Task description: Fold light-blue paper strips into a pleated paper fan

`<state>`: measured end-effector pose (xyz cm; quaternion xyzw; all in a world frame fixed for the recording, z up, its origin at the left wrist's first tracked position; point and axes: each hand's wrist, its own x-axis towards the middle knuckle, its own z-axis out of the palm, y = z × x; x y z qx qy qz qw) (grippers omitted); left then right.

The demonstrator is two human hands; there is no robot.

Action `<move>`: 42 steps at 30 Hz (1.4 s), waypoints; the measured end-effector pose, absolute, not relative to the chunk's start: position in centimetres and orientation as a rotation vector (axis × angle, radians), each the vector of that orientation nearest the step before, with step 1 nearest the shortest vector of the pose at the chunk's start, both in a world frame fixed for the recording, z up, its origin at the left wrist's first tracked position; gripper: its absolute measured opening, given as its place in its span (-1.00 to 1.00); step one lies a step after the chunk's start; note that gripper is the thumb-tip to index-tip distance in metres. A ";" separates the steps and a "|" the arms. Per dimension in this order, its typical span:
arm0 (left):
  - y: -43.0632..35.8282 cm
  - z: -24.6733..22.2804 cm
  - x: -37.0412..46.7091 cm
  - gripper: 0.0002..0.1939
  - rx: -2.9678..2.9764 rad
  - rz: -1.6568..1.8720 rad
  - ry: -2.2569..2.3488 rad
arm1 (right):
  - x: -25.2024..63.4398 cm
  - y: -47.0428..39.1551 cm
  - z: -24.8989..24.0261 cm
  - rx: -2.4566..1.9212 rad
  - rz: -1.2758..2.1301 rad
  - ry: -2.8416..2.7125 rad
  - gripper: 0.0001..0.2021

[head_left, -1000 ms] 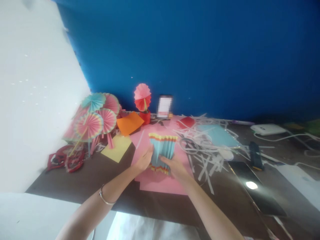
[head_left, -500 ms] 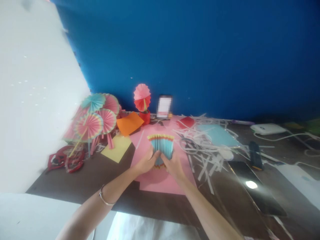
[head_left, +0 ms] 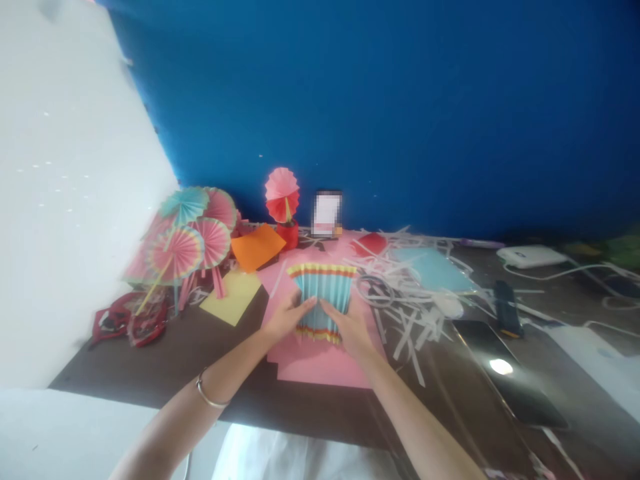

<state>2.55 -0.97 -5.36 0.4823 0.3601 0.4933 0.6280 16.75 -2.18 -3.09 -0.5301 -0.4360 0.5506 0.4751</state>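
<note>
A pleated light-blue paper (head_left: 325, 293) with yellow and orange bands along its far and near edges is held over pink paper sheets (head_left: 320, 370). My left hand (head_left: 290, 317) grips its left side, thumb laid across the folds. From the right, my right hand (head_left: 350, 327) holds the other side, its thumb near the left one. The paper fans wider at the far edge than between the hands. The fingers beneath it are hidden.
Finished paper fans (head_left: 183, 247) lean at the left beside red-framed glasses (head_left: 133, 317). Yellow (head_left: 233, 297) and orange paper (head_left: 259, 247) lie near a red pot (head_left: 287, 235). White paper strips (head_left: 415, 320), a blue sheet (head_left: 435, 268) and a dark phone (head_left: 510, 373) are on the right.
My hands have moved slightly apart, and the pleated paper has spread wider between them. More of its yellow and orange near edge shows now.
</note>
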 end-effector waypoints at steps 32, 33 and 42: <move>-1.3 -4.8 2.3 -0.66 1.210 1.145 1.190 | 17.1 -2.0 -3.3 -1.191 1.345 -1.242 -0.54; -1.3 -4.8 2.3 -0.66 1.212 1.141 1.197 | 17.1 -2.0 -3.3 -1.193 1.349 -1.244 -0.54; -1.2 -4.9 2.1 -0.65 1.252 1.129 1.224 | 17.1 -2.0 -3.0 -1.170 1.365 -1.261 -0.54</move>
